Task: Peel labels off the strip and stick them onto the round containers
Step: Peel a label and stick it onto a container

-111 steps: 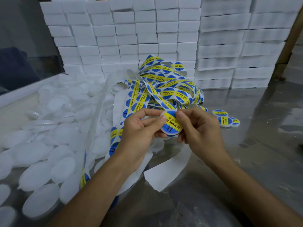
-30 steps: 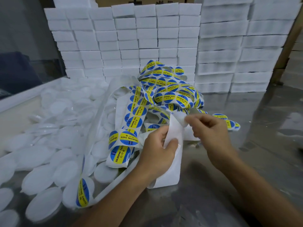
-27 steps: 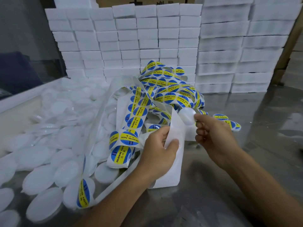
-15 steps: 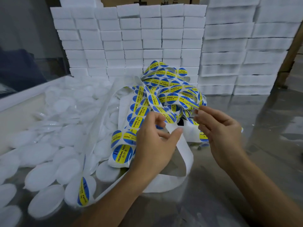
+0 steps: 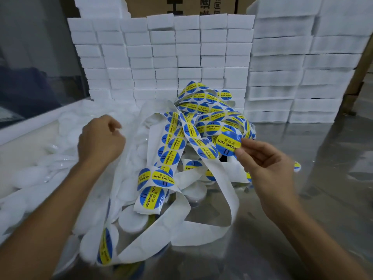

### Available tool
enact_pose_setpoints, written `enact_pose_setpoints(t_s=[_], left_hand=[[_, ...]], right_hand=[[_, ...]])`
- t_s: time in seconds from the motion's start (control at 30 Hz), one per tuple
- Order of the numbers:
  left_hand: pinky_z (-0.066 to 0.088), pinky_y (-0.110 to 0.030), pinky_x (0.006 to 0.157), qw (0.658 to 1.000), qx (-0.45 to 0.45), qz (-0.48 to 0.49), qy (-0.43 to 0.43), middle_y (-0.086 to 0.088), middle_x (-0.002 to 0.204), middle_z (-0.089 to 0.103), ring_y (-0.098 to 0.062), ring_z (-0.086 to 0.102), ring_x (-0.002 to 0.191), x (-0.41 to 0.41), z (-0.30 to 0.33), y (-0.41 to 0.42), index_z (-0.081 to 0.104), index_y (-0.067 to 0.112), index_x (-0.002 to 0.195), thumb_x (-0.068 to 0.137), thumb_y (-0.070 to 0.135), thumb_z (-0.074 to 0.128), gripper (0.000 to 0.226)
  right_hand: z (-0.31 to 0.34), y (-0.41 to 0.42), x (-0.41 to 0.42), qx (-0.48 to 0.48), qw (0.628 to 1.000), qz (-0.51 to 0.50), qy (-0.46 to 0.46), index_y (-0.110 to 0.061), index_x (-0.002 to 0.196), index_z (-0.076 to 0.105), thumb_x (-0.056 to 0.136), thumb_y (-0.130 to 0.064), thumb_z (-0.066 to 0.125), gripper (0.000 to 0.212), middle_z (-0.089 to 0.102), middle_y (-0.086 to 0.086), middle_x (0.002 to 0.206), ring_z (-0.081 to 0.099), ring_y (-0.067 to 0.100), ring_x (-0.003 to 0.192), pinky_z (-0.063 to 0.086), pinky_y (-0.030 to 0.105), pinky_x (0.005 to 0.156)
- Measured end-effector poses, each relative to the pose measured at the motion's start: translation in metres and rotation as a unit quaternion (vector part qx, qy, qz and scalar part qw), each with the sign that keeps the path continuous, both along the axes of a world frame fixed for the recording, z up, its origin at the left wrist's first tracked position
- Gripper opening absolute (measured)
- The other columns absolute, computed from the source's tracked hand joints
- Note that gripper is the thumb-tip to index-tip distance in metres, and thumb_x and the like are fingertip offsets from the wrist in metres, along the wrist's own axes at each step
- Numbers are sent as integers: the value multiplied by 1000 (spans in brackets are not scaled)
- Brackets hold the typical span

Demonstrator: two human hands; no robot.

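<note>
My right hand (image 5: 264,166) pinches a peeled round blue-and-yellow "soldering paste" label (image 5: 228,145) by its edge, in front of the tangled label strip (image 5: 173,142). My left hand (image 5: 100,140) hovers over the pile of white round containers (image 5: 30,174) at the left. Its fingers are curled and its back faces me, so what lies under the fingers is hidden. A labelled container (image 5: 106,246) lies near the front of the pile. Empty white backing (image 5: 203,229) loops across the table.
Stacks of white foam blocks (image 5: 181,57) wall off the back, with a cardboard box (image 5: 181,5) behind them. The shiny metal table (image 5: 312,219) stretches to the right. A labelled container (image 5: 297,166) peeks out behind my right wrist.
My right hand has pulled a label free of the strip and holds it up. My left hand let go of the backing and moved left over the container pile.
</note>
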State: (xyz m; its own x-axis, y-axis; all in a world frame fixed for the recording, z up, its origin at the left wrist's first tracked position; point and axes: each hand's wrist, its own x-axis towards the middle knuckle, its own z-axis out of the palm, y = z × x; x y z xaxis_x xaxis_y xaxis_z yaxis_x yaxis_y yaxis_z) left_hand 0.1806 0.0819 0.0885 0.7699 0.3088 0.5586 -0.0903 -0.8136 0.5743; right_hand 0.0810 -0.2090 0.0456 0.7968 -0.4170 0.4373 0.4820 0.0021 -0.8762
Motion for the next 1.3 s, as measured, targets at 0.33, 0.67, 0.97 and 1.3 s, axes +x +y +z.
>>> enact_pose_setpoints(t_s=[0.33,0.67,0.97,1.3], left_hand=[[41,-33,69,994,55,20,97,-14,97,67,-31,56,82,10,-32,26,72,12,82,87,20,68,11],[35,-39,70,999,-48,3,-19,-9,91,52,-26,45,83,8,-20,9,45,9,94,97,9,43,4],[56,-39,53,959,-150,-142,-194,6,76,52,-36,62,70,-23,9,-47,48,15,93,102,16,42,10],[60,-28,59,897,-323,-295,-66,3,101,57,-24,66,93,-48,-10,-104,58,19,108,90,-10,42,38]], right_hand=[[-1,0,1,-11,1000,-10,-4,-20,84,71,85,-3,71,17,73,-7,69,67,2,64,48,12,57],[-1,0,2,-8,1000,-3,3,-16,85,70,86,-1,70,15,72,-5,69,65,5,60,47,13,55],[0,2,-1,-35,999,19,26,-32,73,73,87,-6,70,30,70,-6,68,68,11,66,45,18,48],[3,1,-4,-22,999,21,42,-24,79,71,87,-7,69,19,70,-5,69,69,12,69,45,19,46]])
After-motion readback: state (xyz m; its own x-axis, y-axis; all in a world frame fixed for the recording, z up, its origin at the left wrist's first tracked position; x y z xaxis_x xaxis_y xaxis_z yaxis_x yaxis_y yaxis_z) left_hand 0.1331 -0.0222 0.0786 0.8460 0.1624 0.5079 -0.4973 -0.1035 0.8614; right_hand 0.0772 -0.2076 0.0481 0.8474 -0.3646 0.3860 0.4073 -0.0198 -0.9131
